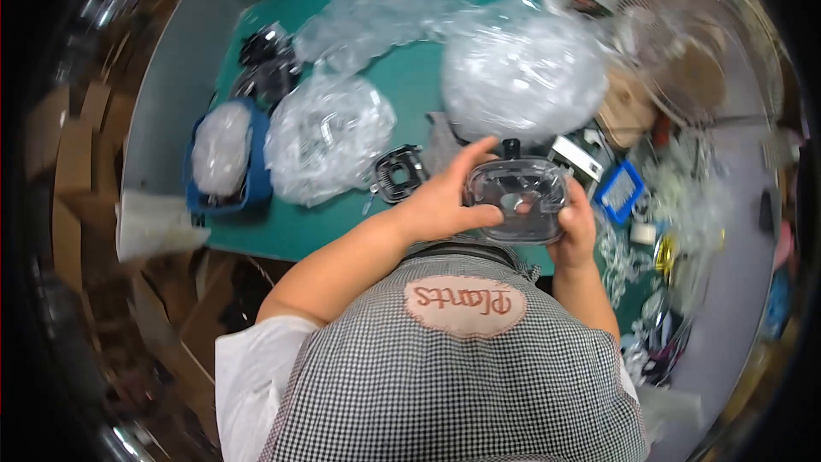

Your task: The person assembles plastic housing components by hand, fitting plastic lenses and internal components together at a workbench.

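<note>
While both bare hands are up in front of the checked grey apron, they've got a clear plastic case clamped between them, rounded-rectangular and see-through. It's just past the apron's top edge, toward the near side of the green work surface.

The left hand has it by the left end, thumb laid over the near left corner and the fingers up around the far left one. The right hand is wrapped on the right end, and you can see a fingertip through the plastic. There's a small black tab right at the case's far edge; can't tell if it's attached.

Just left of the left hand there's a black plastic part with a squarish frame shape lying on the green, and a grey cloth sits just beyond the hand. Further left is a crumpled clear plastic bag, then a blue plastic bin with a whitish bagged bundle in it. A big shiny heap of clear plastic wrap sits beyond the case. Over on the right, near the right hand, there's a blue rectangular frame, with a round wire fan guard farther back.
</note>
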Demonstrator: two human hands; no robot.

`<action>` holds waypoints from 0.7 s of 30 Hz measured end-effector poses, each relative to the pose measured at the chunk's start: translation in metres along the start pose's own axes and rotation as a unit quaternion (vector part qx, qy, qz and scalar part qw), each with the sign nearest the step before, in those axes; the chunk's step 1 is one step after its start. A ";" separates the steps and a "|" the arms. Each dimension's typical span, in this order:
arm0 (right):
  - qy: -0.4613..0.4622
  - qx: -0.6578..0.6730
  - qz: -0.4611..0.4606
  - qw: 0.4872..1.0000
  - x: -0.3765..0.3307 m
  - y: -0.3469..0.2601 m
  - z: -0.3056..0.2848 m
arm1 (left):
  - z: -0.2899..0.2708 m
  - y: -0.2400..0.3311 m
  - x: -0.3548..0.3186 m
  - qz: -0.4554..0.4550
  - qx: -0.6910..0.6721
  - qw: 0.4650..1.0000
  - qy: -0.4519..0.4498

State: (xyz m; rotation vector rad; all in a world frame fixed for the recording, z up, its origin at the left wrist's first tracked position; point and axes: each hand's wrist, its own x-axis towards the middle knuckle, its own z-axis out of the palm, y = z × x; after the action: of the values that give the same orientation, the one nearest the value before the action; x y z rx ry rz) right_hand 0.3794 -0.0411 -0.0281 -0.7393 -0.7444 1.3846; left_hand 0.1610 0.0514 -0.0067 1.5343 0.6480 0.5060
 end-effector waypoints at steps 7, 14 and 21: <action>-0.014 -0.133 0.065 0.989 0.059 0.045 0.045 | -0.072 -0.016 -0.035 -0.069 -0.128 0.985 0.094; -0.015 -0.221 0.157 0.962 0.092 0.059 0.039 | -0.187 -0.053 -0.029 -0.025 -0.244 0.853 0.461; 0.078 -0.245 0.196 0.946 0.092 0.065 0.015 | -0.353 -0.127 -0.002 0.077 -0.371 0.644 0.665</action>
State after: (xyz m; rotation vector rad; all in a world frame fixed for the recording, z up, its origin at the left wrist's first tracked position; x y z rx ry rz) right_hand 0.3339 0.0547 -0.0698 -1.4352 -0.8580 1.4830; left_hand -0.0882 0.3129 -0.1080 0.1697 1.1766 1.8374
